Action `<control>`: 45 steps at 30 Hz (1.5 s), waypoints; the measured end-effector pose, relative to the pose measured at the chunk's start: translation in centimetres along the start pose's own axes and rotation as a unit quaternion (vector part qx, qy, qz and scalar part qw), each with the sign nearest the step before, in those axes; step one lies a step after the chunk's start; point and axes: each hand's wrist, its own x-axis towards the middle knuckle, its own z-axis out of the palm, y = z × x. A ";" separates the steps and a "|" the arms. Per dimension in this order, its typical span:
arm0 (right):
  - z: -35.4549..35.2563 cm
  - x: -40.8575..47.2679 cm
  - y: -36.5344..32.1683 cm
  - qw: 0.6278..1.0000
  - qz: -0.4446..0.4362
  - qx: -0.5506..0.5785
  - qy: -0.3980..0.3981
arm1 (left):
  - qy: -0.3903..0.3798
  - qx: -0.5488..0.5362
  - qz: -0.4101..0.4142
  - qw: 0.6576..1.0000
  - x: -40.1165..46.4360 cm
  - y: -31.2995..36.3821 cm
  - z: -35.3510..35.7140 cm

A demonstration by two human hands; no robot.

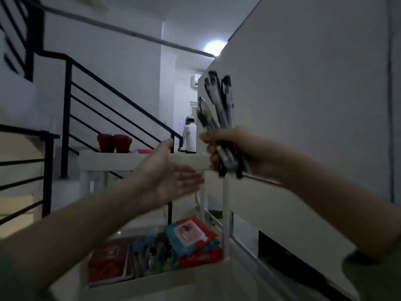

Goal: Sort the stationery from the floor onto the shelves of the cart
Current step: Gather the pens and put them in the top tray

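— What sits nearest?
— On the cart's lower shelf (152, 279): a red notebook (108, 261), loose pens (147, 250), wipe packs (191, 237).
— The hands?
— Left hand (167, 172) spread, holding nothing; right hand (230, 146) grips a pen bundle (219, 105), above the top shelf's (121, 161) right corner.
— Beyond?
— Red cups (114, 142) on it.

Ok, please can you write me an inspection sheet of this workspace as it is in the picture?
Surface: white cart; top shelf and a lower shelf show.
Job's things: bundle of pens gripped upright; lower shelf holds red notebook and loose pens.
Clutter: two red cups on top shelf; wipes packs on lower shelf.
Grippers: right hand holds the bundle; left hand open, empty.
Cables: nothing seen.
Surroundings: black stair railing, white wall, a person far behind; dim, blurred.
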 end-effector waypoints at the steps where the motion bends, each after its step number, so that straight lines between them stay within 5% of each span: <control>1: -0.6 0.7 -1.5 1.000 -0.002 -0.004 0.001 | 0.027 0.026 0.019 0.999 0.0 1.0 0.0; 5: -2.3 3.8 -5.5 0.998 0.038 -0.045 -0.015 | 0.142 0.163 0.117 0.969 0.0 5.8 -0.1; 9: -2.8 8.1 -6.1 0.983 0.089 -0.163 -0.005 | 0.155 0.330 0.118 0.924 2.5 8.9 -1.2; 17: -3.9 19.6 -0.6 0.884 0.260 -0.388 -0.029 | 0.005 0.596 -0.037 0.802 13.9 10.6 -4.8; 25: -4.9 23.5 3.9 0.753 0.331 -0.567 -0.051 | -0.086 0.691 -0.056 0.716 19.6 7.9 -4.4; 32: -4.1 22.2 2.0 0.761 0.352 -0.542 -0.064 | -0.096 0.723 -0.004 0.684 19.6 6.0 -3.1; 45: -2.1 17.1 -0.4 0.740 0.292 -0.599 -0.094 | -0.049 0.723 0.001 0.689 12.0 6.3 -1.9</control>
